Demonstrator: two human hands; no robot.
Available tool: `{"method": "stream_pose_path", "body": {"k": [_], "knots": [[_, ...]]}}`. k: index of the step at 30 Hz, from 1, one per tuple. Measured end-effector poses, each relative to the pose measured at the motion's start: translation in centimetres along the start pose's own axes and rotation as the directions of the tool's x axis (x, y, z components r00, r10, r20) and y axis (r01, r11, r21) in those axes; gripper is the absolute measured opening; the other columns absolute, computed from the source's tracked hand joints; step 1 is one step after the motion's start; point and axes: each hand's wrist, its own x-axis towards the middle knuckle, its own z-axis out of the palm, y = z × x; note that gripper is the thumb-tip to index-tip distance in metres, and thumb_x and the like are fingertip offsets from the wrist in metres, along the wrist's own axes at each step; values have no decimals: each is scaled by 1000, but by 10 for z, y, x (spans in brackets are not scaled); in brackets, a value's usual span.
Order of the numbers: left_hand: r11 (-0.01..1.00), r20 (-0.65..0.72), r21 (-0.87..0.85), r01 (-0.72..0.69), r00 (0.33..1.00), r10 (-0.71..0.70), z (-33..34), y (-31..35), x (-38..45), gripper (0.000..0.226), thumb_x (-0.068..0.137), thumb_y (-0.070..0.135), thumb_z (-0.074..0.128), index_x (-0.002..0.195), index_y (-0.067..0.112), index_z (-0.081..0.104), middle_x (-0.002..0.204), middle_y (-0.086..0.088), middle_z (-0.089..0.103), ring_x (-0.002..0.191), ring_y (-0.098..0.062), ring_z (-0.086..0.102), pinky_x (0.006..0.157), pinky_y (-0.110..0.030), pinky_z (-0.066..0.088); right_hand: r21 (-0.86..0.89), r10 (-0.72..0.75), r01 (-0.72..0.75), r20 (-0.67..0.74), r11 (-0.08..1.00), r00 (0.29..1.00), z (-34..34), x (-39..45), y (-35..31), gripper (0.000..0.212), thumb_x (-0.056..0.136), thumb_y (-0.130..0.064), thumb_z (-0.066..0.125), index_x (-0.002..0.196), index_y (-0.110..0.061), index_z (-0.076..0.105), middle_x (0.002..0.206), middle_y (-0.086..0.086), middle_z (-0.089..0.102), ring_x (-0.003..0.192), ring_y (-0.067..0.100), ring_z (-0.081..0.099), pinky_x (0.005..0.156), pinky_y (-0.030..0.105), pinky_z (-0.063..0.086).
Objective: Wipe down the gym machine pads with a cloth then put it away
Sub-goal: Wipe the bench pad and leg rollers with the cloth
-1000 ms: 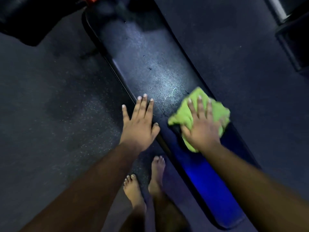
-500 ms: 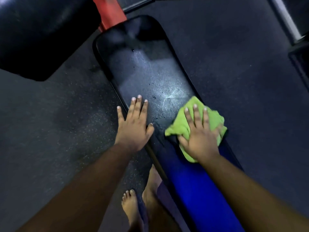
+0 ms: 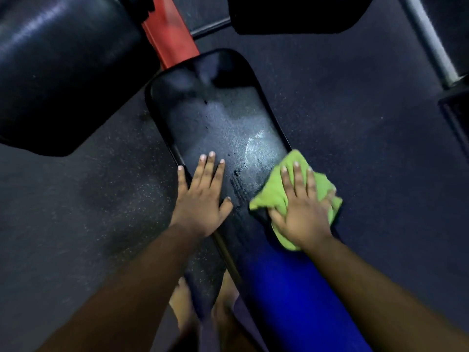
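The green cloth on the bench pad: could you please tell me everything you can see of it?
The green cloth is a bright lime, soft-looking fabric, bunched and folded rather than spread flat. It lies on the right edge of the long black bench pad, beside a pale sheen on the pad that may be wetness. The right hand presses down on it with straight, spread fingers, covering its middle; corners stick out around the hand. The left hand rests flat on the pad, apart from the cloth.

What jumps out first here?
The bright green cloth under the right hand, pressed flat at the right edge of the long dark bench pad. The left hand rests flat on the pad's left edge, and a red frame bar rises beyond.
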Motion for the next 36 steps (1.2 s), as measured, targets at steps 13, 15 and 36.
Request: {"method": "stream_pose_path", "body": {"k": [13, 15, 36], "knots": [[999, -67, 34, 39, 997, -37, -25, -42, 53, 90, 93, 63, 30, 164, 15, 5, 171, -12, -7, 158, -28, -8, 122, -67, -1, -1, -16, 16, 13, 1000, 1000, -15, 15, -9, 98, 83, -77, 29, 164, -31, -1, 172, 1, -6, 157, 34, 8, 102, 80, 30], [998, -59, 46, 41, 997, -39, -29, -52, 63, 95, 89, 68, 31, 164, 16, 3, 171, -12, -9, 158, -29, -11, 121, -68, -3, -14, 20, -21, -29, 1000, 999, -29, 53, -31, 99, 85, -79, 22, 163, -26, -6, 172, 7, -9, 156, 38, 6, 106, 84, 19], [994, -17, 106, -25, 999, 27, -34, -75, 81, 106, 84, 72, 33, 163, 9, 0, 168, -23, -10, 156, -39, -11, 122, -67, 1, 14, -3, 5, -174, 1000, 985, -107, 208, -120, 95, 89, -75, 35, 162, -31, -7, 171, 13, -5, 153, 45, 10, 110, 77, 21]]}}
